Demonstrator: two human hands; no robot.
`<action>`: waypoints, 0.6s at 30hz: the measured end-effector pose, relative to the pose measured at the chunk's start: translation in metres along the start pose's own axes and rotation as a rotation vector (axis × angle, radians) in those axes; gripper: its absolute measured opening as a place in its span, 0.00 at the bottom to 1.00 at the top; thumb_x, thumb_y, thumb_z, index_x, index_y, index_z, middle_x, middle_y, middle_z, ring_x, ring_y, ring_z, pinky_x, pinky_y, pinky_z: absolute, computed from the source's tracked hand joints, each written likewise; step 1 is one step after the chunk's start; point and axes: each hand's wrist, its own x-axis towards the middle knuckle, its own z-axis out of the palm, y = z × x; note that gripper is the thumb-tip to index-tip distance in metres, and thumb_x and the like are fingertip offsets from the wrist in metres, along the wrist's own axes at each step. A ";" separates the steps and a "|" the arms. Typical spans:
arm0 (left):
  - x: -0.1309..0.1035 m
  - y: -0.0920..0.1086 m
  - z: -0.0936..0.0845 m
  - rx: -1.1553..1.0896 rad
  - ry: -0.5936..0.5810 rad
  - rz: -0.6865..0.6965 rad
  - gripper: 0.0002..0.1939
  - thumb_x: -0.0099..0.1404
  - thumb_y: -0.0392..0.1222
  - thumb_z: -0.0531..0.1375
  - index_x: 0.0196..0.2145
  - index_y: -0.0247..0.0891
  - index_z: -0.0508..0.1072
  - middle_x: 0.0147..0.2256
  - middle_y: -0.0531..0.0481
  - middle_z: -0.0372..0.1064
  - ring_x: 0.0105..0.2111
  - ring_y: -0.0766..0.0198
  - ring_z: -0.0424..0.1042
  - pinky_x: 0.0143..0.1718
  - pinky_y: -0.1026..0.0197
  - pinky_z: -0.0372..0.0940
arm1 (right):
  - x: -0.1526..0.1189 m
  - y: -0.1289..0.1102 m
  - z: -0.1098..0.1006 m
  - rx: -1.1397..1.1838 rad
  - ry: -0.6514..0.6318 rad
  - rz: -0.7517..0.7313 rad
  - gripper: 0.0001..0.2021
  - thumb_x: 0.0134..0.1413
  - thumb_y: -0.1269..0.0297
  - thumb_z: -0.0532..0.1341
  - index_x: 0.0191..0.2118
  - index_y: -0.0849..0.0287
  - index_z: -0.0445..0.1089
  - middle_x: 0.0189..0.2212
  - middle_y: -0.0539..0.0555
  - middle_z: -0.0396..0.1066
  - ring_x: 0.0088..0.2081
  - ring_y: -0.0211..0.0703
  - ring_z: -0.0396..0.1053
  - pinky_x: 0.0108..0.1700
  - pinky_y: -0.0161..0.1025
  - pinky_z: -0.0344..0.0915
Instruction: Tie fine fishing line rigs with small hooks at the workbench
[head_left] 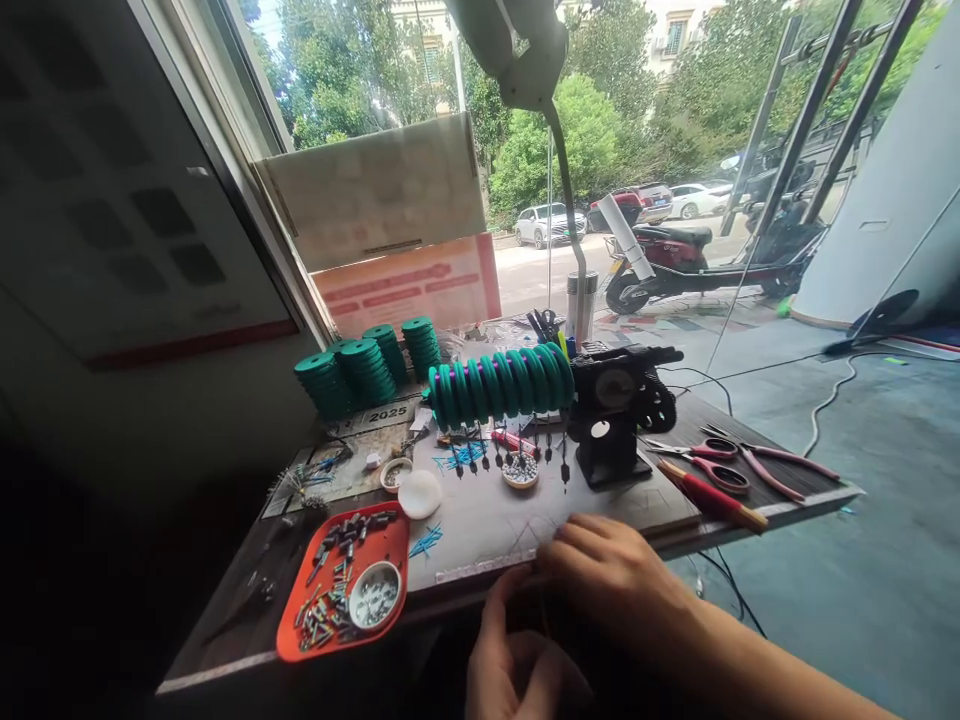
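Bowl [375,596] in tray [394,550] left of hands [611,565], spool stacks [367,370] behind, scissors [697,452] right.

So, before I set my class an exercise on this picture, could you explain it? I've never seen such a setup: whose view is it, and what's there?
There is one picture, taken by a camera worn on a person's head, looking forward and down. No robot here: the bare left hand and bare right hand are close together at the near edge of a dark wood-look table. Anything held there is too unclear to name. Beyond them stands a small black machine with a row of thick green rings sticking out sideways. At the front left, an orange-red plastic tray holds small metal pieces; stacks of green discs stand at the back left. On the right lie red-handled scissors and red-handled metal pliers.
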 end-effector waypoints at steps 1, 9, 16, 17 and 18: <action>0.002 0.002 -0.003 0.134 0.004 0.053 0.24 0.59 0.36 0.53 0.54 0.34 0.57 0.17 0.54 0.72 0.16 0.64 0.68 0.22 0.63 0.61 | 0.002 0.008 0.000 -0.014 0.016 0.090 0.09 0.54 0.75 0.55 0.25 0.59 0.67 0.23 0.52 0.70 0.26 0.40 0.65 0.29 0.35 0.57; 0.063 0.041 -0.044 1.318 0.195 0.470 0.14 0.59 0.27 0.52 0.30 0.38 0.75 0.24 0.46 0.72 0.30 0.53 0.70 0.33 0.52 0.64 | 0.033 0.050 0.008 0.056 0.046 0.557 0.08 0.55 0.64 0.56 0.34 0.59 0.72 0.16 0.50 0.68 0.21 0.43 0.66 0.25 0.34 0.51; 0.061 0.039 -0.017 0.969 0.159 0.484 0.21 0.57 0.26 0.52 0.47 0.39 0.69 0.45 0.43 0.69 0.40 0.54 0.69 0.42 0.51 0.63 | 0.033 0.044 0.016 0.349 0.064 0.618 0.14 0.53 0.59 0.52 0.19 0.58 0.61 0.13 0.46 0.54 0.19 0.37 0.57 0.22 0.33 0.50; 0.056 0.039 -0.010 0.794 0.096 0.417 0.21 0.58 0.28 0.52 0.49 0.41 0.67 0.45 0.44 0.69 0.36 0.58 0.69 0.39 0.54 0.65 | 0.029 0.041 0.014 0.404 0.059 0.601 0.15 0.53 0.57 0.51 0.20 0.58 0.60 0.14 0.46 0.54 0.19 0.36 0.57 0.22 0.33 0.51; 0.051 0.038 -0.003 0.620 0.044 0.321 0.22 0.58 0.30 0.54 0.51 0.42 0.65 0.43 0.46 0.70 0.31 0.61 0.69 0.35 0.57 0.65 | 0.024 0.037 0.012 0.456 0.052 0.583 0.17 0.53 0.55 0.51 0.20 0.58 0.60 0.15 0.46 0.54 0.20 0.36 0.57 0.22 0.32 0.53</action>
